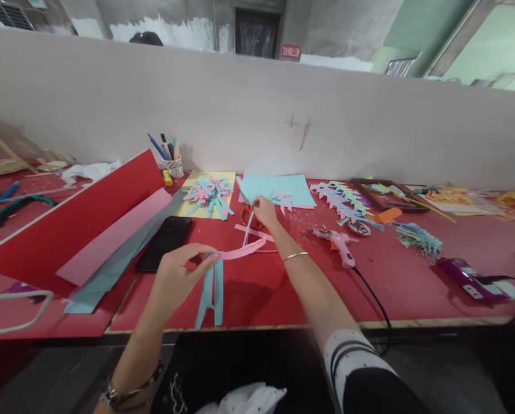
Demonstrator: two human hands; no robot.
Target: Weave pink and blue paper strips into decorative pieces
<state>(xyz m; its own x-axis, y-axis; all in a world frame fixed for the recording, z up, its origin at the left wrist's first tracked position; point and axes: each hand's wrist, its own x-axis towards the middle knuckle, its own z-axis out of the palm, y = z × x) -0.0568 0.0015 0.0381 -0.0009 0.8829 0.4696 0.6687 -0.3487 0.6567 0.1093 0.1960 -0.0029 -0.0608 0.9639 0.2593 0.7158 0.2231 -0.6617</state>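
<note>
My left hand [180, 276] is raised above the red table [412, 287], its fingers pinched on a bundle of paper strips: a pink strip [242, 250] sticks out to the right and two blue strips [212, 293] hang down. Farther out, my right hand [264, 210] is closed on a thin light strip [248, 225] beside red scissors [243, 216] lying on the table. More pink strips [257, 233] lie under that hand.
A black phone [164, 242], red, pink and grey-blue paper sheets [88, 230], a pen cup [174, 165], a yellow sheet with cut strips [209, 195], a blue sheet [278, 188], a pink glue gun [337, 241] with cord, a paper garland [341, 198] and a purple device [466, 275] lie around. A white partition [257, 115] stands behind.
</note>
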